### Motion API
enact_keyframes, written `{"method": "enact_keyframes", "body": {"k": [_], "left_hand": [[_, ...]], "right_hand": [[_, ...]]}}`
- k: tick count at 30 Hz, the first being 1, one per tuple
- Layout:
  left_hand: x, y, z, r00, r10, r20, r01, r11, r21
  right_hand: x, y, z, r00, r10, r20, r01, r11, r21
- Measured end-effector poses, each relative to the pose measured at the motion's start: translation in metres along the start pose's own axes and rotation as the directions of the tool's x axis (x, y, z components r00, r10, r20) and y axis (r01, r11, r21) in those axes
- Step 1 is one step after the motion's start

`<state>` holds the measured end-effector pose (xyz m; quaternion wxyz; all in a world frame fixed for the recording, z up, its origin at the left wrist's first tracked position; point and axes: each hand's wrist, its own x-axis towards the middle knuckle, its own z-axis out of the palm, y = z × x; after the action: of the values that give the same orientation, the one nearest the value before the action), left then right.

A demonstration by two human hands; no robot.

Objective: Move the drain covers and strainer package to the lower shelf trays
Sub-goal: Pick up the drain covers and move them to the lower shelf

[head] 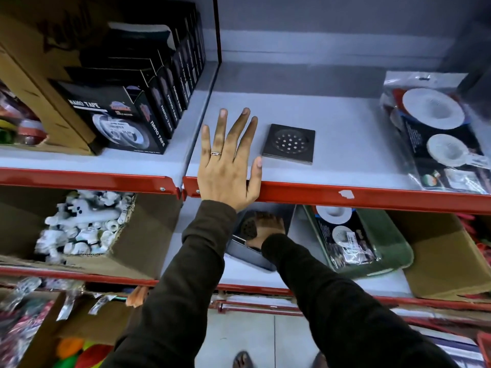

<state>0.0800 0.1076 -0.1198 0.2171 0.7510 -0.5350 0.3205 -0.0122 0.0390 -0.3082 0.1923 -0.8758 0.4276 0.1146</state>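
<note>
A dark square drain cover (289, 143) with a round perforated centre lies flat on the upper grey shelf (345, 166). My left hand (228, 160) hovers open just left of it, fingers spread, thumb near its front corner. A strainer package (435, 134) in clear plastic lies at the shelf's right end. On the lower shelf my right hand (265, 231) is closed on a second drain cover (248, 228), holding it inside a dark metal tray (248, 257). To the right, a green tray (385, 251) holds another strainer package (342, 237).
Black Nano Tape boxes (125, 120) fill the upper shelf's left bay. A cardboard box of white pipe fittings (79, 229) sits lower left, and a brown carton (451, 258) lower right. Red shelf edges (345, 195) front each level. Packaged goods crowd the bottom left.
</note>
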Motion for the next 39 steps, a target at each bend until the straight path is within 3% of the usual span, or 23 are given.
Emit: {"method": "enact_keyframes", "body": {"k": [5,10,13,16,19,22,24,25,27,29,32,36,39], "left_hand": [[0.0,0.001,-0.002,1.0,-0.005,-0.002,0.005,1.0,0.011],[-0.001,0.004,-0.007,0.999,-0.021,0.043,0.021,1.0,0.011],[-0.002,0.006,-0.009,0.997,-0.03,0.065,0.029,1.0,0.011],[-0.002,0.006,-0.009,0.998,-0.028,0.063,0.027,1.0,0.01],[-0.002,0.006,-0.009,0.997,-0.04,0.073,0.039,0.999,0.014],[-0.002,0.006,-0.01,0.995,-0.048,0.093,0.046,0.999,0.015],[-0.002,0.005,-0.01,0.994,-0.055,0.093,0.053,0.998,0.02],[-0.002,0.005,-0.009,0.994,-0.062,0.094,0.059,0.998,0.025],[-0.002,0.005,-0.009,0.992,-0.072,0.099,0.07,0.997,0.031],[-0.001,0.005,-0.01,0.992,-0.073,0.103,0.07,0.997,0.029],[-0.001,0.005,-0.01,0.991,-0.073,0.112,0.069,0.997,0.033],[0.0,0.005,-0.01,0.992,-0.074,0.107,0.07,0.997,0.043],[-0.001,0.005,-0.01,0.992,-0.075,0.104,0.071,0.997,0.044]], "right_hand": [[-0.006,0.005,0.012,1.0,-0.031,-0.004,0.031,0.999,0.038],[-0.052,0.001,-0.014,0.95,-0.08,-0.302,0.129,0.981,0.144],[-0.097,-0.001,-0.041,0.855,-0.101,-0.509,0.247,0.942,0.227],[-0.139,-0.004,-0.072,0.731,-0.136,-0.668,0.484,0.794,0.368],[-0.168,-0.004,-0.117,0.602,-0.083,-0.794,0.624,0.669,0.403],[-0.166,-0.001,-0.169,0.513,-0.045,-0.857,0.618,0.713,0.332],[-0.147,0.003,-0.204,0.553,-0.081,-0.829,0.534,0.799,0.278],[-0.133,0.006,-0.22,0.632,-0.107,-0.768,0.456,0.852,0.257],[-0.106,0.012,-0.244,0.844,-0.153,-0.515,0.27,0.949,0.161],[-0.08,0.013,-0.259,0.963,-0.128,-0.236,0.145,0.988,0.055],[-0.057,0.011,-0.274,0.991,-0.115,-0.072,0.117,0.993,0.019],[-0.052,0.01,-0.283,0.99,-0.13,-0.047,0.127,0.99,-0.061],[-0.059,0.01,-0.282,0.988,-0.106,-0.116,0.095,0.991,-0.096]]}}
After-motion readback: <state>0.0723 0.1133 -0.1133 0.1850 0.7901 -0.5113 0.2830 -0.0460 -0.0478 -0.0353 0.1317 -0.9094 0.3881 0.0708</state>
